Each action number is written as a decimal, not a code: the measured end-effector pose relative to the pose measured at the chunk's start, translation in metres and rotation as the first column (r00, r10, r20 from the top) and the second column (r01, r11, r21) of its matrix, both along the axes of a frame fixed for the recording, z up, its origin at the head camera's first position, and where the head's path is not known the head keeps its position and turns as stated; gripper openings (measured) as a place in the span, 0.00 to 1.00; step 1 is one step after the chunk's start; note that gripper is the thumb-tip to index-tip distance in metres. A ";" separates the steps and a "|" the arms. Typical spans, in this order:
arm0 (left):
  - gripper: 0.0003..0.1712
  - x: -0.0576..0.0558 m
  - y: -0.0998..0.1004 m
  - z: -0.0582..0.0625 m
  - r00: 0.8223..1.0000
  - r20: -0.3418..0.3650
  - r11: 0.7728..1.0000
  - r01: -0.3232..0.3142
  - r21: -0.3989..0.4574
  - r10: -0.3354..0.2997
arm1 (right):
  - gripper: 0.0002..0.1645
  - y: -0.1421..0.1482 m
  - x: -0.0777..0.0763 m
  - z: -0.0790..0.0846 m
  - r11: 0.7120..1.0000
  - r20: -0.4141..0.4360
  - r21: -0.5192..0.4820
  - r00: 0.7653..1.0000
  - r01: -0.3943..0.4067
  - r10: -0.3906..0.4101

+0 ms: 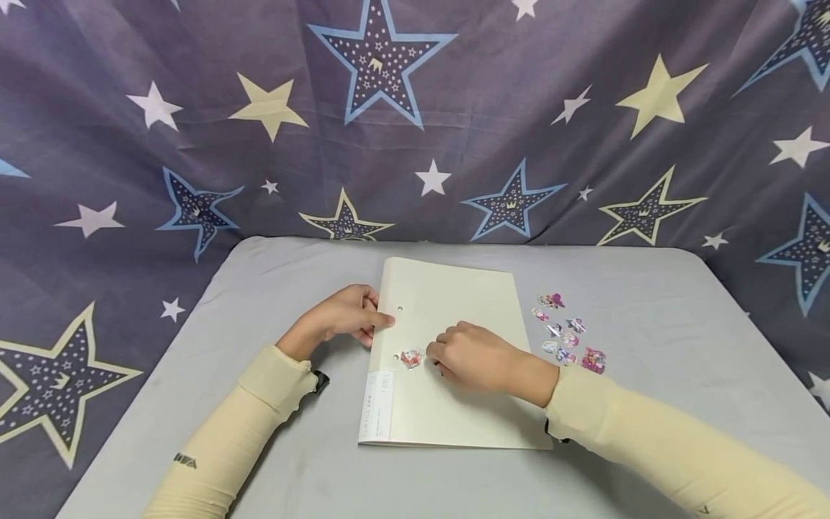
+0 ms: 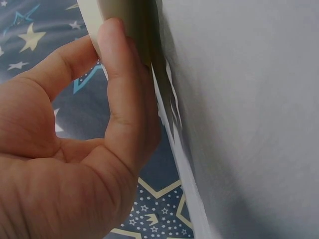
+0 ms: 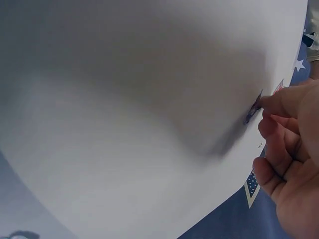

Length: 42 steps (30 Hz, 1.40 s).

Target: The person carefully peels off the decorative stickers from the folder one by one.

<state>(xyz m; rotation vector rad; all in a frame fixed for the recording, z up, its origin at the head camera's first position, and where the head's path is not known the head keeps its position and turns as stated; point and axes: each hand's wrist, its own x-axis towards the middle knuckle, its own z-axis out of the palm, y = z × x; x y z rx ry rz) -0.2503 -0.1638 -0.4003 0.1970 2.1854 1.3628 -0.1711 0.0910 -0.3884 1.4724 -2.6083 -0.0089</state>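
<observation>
A cream ring-hole folder (image 1: pixel 467 303) lies closed on the grey-covered table, with a white label strip (image 1: pixel 378 404) at the lower end of its spine. My left hand (image 1: pixel 344 315) grips the spine edge, thumb on the cover and fingers around the side; the left wrist view shows the spine (image 2: pixel 127 30) between them. A small red-and-white sticker (image 1: pixel 411 358) is on the cover near the lower hole. Just to its right, my right hand (image 1: pixel 476 360) is over the cover. In the right wrist view, its thumb and finger pinch a dark, colourful sticker (image 3: pixel 253 108).
Several colourful character stickers (image 1: pixel 570 339) lie scattered on the table to the right of the folder. A dark star-patterned cloth (image 1: pixel 415 144) hangs behind the table (image 1: pixel 305 461) and down its sides.
</observation>
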 end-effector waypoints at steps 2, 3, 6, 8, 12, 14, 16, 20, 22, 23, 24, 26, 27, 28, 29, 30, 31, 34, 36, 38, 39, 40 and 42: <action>0.28 0.000 0.000 0.000 1.000 0.000 1.000 0.000 0.000 0.000 | 0.02 0.000 0.000 -0.001 1.000 0.015 0.010 1.000 -0.008 0.008; 0.28 0.000 0.000 0.001 1.000 0.001 1.000 -0.001 -0.001 0.001 | 0.03 0.000 -0.001 -0.001 1.000 0.016 0.007 1.000 -0.014 0.014; 0.29 0.001 0.000 0.001 1.000 0.002 1.000 -0.004 -0.005 0.004 | 0.04 -0.001 -0.001 -0.002 1.000 0.032 0.001 0.999 -0.020 0.020; 0.29 0.001 0.000 0.002 1.000 0.000 1.000 -0.005 -0.007 0.005 | 0.04 -0.001 -0.001 -0.002 1.000 0.037 0.000 0.999 -0.017 0.017; 0.29 0.001 0.000 0.002 1.000 -0.004 1.000 -0.004 -0.011 0.004 | 0.05 -0.001 -0.002 -0.002 1.000 0.063 0.007 0.998 -0.010 0.009; 0.29 0.000 0.000 0.000 1.000 -0.006 1.000 -0.002 -0.014 0.002 | 0.06 -0.001 -0.002 -0.002 1.000 0.088 0.002 0.996 -0.004 0.004; 0.29 -0.001 0.000 -0.001 1.000 -0.007 1.000 0.000 -0.017 0.000 | 0.08 -0.001 -0.003 -0.002 1.000 0.113 -0.004 0.994 0.006 -0.005; 0.30 -0.001 0.000 -0.002 1.000 -0.009 1.000 0.008 -0.018 -0.008 | 0.09 -0.001 -0.004 -0.003 1.000 0.157 -0.017 0.987 0.019 -0.016; 0.30 -0.001 0.000 -0.002 1.000 -0.009 1.000 0.008 -0.020 -0.009 | 0.09 -0.001 -0.004 -0.003 1.000 0.171 -0.020 0.985 0.020 -0.016; 0.30 -0.001 0.000 -0.002 1.000 -0.009 1.000 0.008 -0.021 -0.008 | 0.09 -0.001 -0.005 -0.003 1.000 0.179 -0.023 0.984 0.019 -0.015; 0.30 -0.001 0.000 -0.002 1.000 -0.010 1.000 0.007 -0.023 -0.008 | 0.09 -0.001 -0.005 -0.003 0.999 0.186 -0.027 0.982 0.019 -0.014; 0.30 -0.001 0.000 -0.002 1.000 -0.009 1.000 0.005 -0.025 -0.005 | 0.09 -0.002 -0.006 -0.004 0.999 0.198 -0.036 0.980 0.017 -0.009; 0.30 -0.002 0.000 -0.002 1.000 -0.008 1.000 0.002 -0.025 -0.003 | 0.09 -0.002 -0.006 -0.004 0.999 0.200 -0.039 0.980 0.016 -0.007; 0.30 -0.002 0.000 -0.003 1.000 -0.007 1.000 0.002 -0.025 -0.002 | 0.09 -0.002 -0.007 -0.004 0.999 0.201 -0.042 0.980 0.013 -0.004; 0.30 -0.002 0.000 -0.003 1.000 -0.006 1.000 0.002 -0.025 -0.002 | 0.09 -0.002 -0.007 -0.004 0.999 0.198 -0.043 0.980 0.008 0.000; 0.30 -0.002 0.000 -0.002 1.000 -0.005 1.000 0.002 -0.026 -0.003 | 0.09 -0.003 -0.007 -0.005 0.999 0.191 -0.041 0.982 0.001 0.007; 0.30 -0.002 0.000 -0.003 1.000 -0.003 1.000 0.002 -0.026 -0.002 | 0.09 -0.003 -0.007 -0.005 0.999 0.180 -0.037 0.984 -0.007 0.014; 0.30 -0.002 0.000 -0.003 1.000 -0.003 1.000 -0.001 -0.024 0.000 | 0.09 -0.002 -0.008 -0.005 0.999 0.121 0.001 0.992 -0.044 0.044; 0.30 -0.002 0.000 -0.002 1.000 -0.007 1.000 0.000 -0.023 -0.001 | 0.09 -0.002 -0.007 -0.004 0.997 0.074 0.035 0.995 -0.064 0.061; 0.30 -0.001 0.000 -0.002 1.000 -0.008 1.000 -0.001 -0.022 0.000 | 0.08 -0.002 -0.006 -0.004 0.995 0.033 0.068 0.997 -0.075 0.073; 0.30 -0.001 0.000 -0.002 1.000 -0.008 1.000 0.001 -0.023 -0.001 | 0.07 -0.002 -0.006 -0.003 0.994 0.018 0.083 0.997 -0.077 0.076; 0.30 -0.001 0.000 -0.001 1.000 -0.008 1.000 0.003 -0.024 -0.003 | 0.06 -0.002 -0.005 -0.003 0.993 0.006 0.095 0.997 -0.077 0.077; 0.30 0.000 0.000 0.000 1.000 -0.004 1.000 0.001 -0.027 -0.001 | 0.06 -0.003 -0.005 -0.002 0.991 -0.010 0.110 0.997 -0.077 0.079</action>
